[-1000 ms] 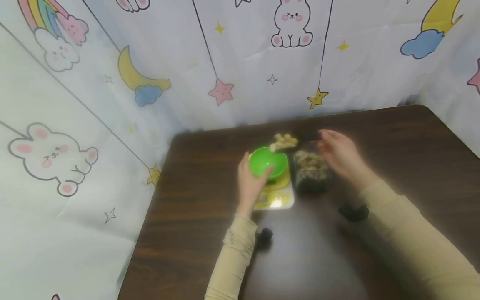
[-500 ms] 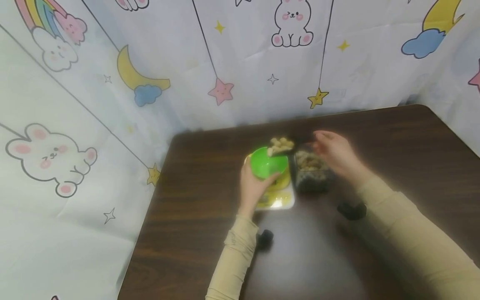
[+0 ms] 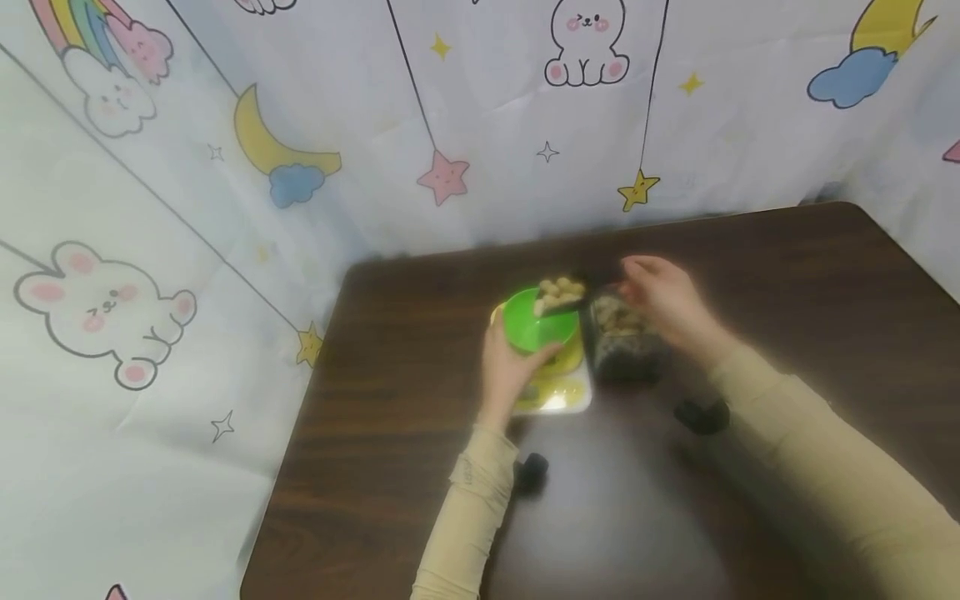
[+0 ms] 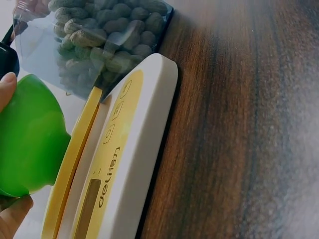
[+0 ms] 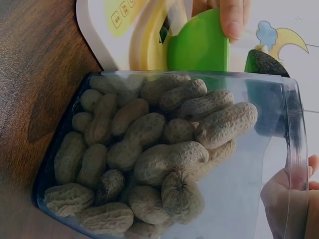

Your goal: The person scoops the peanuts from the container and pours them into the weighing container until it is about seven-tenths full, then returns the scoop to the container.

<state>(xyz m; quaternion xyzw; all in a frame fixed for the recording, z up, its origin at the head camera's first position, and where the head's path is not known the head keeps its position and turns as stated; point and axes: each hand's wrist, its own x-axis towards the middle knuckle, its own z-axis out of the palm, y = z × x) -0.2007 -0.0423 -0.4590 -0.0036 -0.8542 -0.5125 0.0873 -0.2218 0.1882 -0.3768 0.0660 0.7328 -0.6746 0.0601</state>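
My left hand [image 3: 506, 375] holds the green bowl [image 3: 534, 333] with thumb and fingers spread about its sides. Beneath the bowl is the yellow-and-white kitchen scale [image 4: 132, 154]; in the left wrist view the bowl's foot meets the scale's yellow plate. My right hand [image 3: 667, 304] grips the handle of a dark scoop [image 4: 7, 59], which carries several peanuts [image 3: 561, 292] over the bowl's far right rim. The bowl's visible inside is bare green. Right of the scale stands a clear container [image 5: 294, 89] of unshelled peanuts [image 5: 172, 159], below my right hand.
The wood-grain table [image 3: 390, 367] spreads out around the scale. Behind and to the left hangs a white curtain [image 3: 495, 108] printed with rabbits, stars and moons. Small black objects [image 3: 701, 417] show beside both forearms.
My right hand and the loaded scoop have moved slightly left and lower, so the scoop's front now overlaps the bowl's rim. My left thumb has shifted outward along the bowl's side.
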